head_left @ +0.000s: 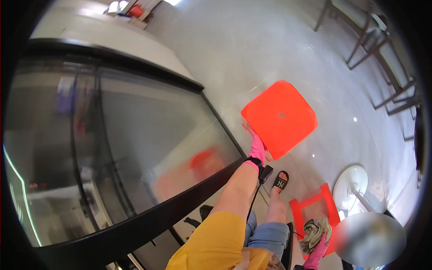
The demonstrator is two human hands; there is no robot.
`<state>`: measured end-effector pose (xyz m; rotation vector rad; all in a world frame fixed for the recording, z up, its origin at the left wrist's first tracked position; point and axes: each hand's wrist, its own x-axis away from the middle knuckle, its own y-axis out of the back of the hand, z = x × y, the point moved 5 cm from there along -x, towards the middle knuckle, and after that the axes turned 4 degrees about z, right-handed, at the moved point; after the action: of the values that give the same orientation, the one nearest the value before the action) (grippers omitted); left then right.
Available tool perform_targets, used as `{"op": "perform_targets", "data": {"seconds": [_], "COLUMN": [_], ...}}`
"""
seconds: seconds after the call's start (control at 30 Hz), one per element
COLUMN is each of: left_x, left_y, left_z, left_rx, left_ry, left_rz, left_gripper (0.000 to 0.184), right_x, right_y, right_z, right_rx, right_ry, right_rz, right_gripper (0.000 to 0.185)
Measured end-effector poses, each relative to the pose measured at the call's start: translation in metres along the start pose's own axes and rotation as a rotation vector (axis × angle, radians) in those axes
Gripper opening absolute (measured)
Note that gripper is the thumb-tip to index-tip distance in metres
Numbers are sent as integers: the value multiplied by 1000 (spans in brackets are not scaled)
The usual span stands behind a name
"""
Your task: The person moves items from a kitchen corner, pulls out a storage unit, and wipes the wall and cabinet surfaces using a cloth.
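Note:
An orange-red plastic stool [281, 118] with a square seat is held out in front, its seat facing up. My left hand [257, 146], in a pink glove, grips the stool's near left edge; the fingertips are partly hidden under it. At the lower right, my right hand [318, 252], also in a pink glove, holds a crumpled grey-brown cloth [316, 234]. Just behind the cloth is a second orange-red stool [332, 204], with its open frame showing.
A glass-fronted cabinet with a black frame [220, 175] runs along the left. Chairs [389, 67] line the upper right. A round white stand base [351, 184] is at the right, near a blurred oval patch. My sandaled foot [281, 181] is on the grey floor [225, 49].

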<state>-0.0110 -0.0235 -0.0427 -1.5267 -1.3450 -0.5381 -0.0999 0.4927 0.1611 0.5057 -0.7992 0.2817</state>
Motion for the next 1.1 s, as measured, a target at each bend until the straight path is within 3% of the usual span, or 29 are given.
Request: {"op": "perform_targets", "data": {"seconds": [0.07, 0.1, 0.13, 0.17, 0.23, 0.3, 0.33, 0.37, 0.4, 0.43, 0.47, 0.53, 0.57, 0.6, 0.63, 0.7, 0.77, 0.8, 0.87, 0.9, 0.93, 0.97, 1.03, 1.07, 1.1], "left_x": [-12, -48, -42, -22, 30, 84, 73, 72, 112, 189, 216, 255, 261, 270, 278, 298, 304, 326, 414, 454, 485, 494, 567, 640, 657], "left_y": [32, 7, 3, 8, 20, 19, 41, 71, 66, 47, 54, 63, 100, 117, 133, 164, 204, 230, 288, 327, 377, 433, 530, 548, 606], "left_z": [22, -32, -34, -26, -48, -20, 5, 29, 22, -2, -2, -33, -19, -30, -48, -88, -122, -141, -171, -175, -171, -158, -119, -109, -76], "left_rx": [13, -76, -159, -282, -559, -733, -791, -1033, -1353, -1547, -1685, -1711, -1897, -1833, -1683, -1529, -1572, -1459, -1243, -1030, -999, -1045, -721, -429, -469], "left_ry": [-126, -253, -317, -237, -251, -193, -173, -224, -90, -128, -38, 72, 81, 17, 172, -42, -193, -337, -533, -710, -428, -475, -489, -379, -425], "left_rz": [186, 251, 255, 154, -17, -90, 127, 189, 257, 293, 335, 381, 377, 417, 436, 377, 292, 223, 88, 10, -125, -220, -429, -478, -619], "left_gripper": [82, 83, 83, 84, 83, 76, 72, 63, 58, 57, 60, 60, 58, 57, 57, 58, 58, 58, 56, 65, 65, 66, 65, 62, 59], "right_x": [-6, -49, -58, -54, -86, -108, -115, -119, -116, -99, -54, -18, 3, 31, 52, 98, 187, 212, 272, 304, 342, 378, 436, 457, 478], "right_y": [-10, -68, -76, -77, -107, -110, -122, -137, -149, -150, -172, -210, -227, -247, -265, -300, -320, -339, -374, -388, -401, -410, -433, -447, -465], "right_z": [41, 71, 92, 108, 95, 98, 103, 107, 113, 129, 169, 200, 210, 217, 217, 215, 217, 201, 162, 140, 113, 95, 62, 45, 31], "right_rx": [-72, -9, 98, 219, 115, 94, 121, 143, 166, 207, 143, 374, 492, 464, 563, 792, 1023, 1090, 1223, 1288, 1231, 1168, 1110, 1122, 1192], "right_ry": [-20, 122, 200, 258, 273, 372, 408, 446, 475, 457, 448, 521, 558, 489, 546, 651, 693, 839, 924, 960, 958, 943, 868, 804, 832], "right_rz": [90, 151, 183, 207, 300, 397, 452, 507, 554, 594, 646, 795, 859, 985, 1060, 1199, 1223, 1268, 1339, 1370, 1470, 1571, 1739, 1807, 1843], "right_gripper": [56, 56, 55, 55, 51, 48, 45, 42, 39, 35, 30, 29, 29, 31, 32, 33, 35, 37, 39, 40, 40, 41, 41, 42, 43]}}
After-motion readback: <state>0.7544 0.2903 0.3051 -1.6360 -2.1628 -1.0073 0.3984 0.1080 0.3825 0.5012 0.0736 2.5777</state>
